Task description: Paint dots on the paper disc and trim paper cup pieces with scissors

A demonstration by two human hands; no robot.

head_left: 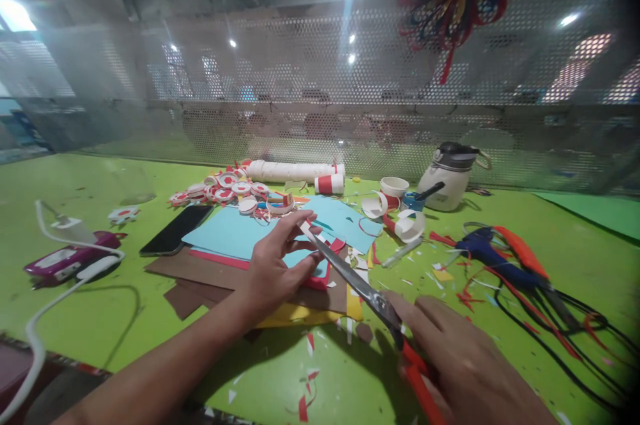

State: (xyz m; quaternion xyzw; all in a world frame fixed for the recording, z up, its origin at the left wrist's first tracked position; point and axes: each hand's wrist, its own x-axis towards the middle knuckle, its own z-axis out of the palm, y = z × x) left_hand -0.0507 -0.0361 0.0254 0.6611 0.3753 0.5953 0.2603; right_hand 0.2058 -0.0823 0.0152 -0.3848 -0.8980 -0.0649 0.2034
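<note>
My right hand (pixel 455 351) grips a pair of scissors (pixel 357 281) by its red handles, the long blades pointing up and to the left. Whether the blades are slightly parted is hard to see. At their tip, my left hand (pixel 275 261) has its fingers bent around a small red-and-white paper piece (pixel 306 228), mostly hidden by fingers and blade. Beneath that hand lie light blue paper sheets (pixel 220 231), with brown sheets (pixel 180 271) under them. Red and white paper scraps (pixel 310 375) are scattered on the green table (pixel 260 378).
At the back lie a long stack of white cups (pixel 295 171) and several red-and-white paper rings (pixel 225 191). A jug (pixel 447 178) stands back right, with a glue gun (pixel 500 258) and its cord nearer. A phone (pixel 177 230) and white cable (pixel 43 318) are on the left.
</note>
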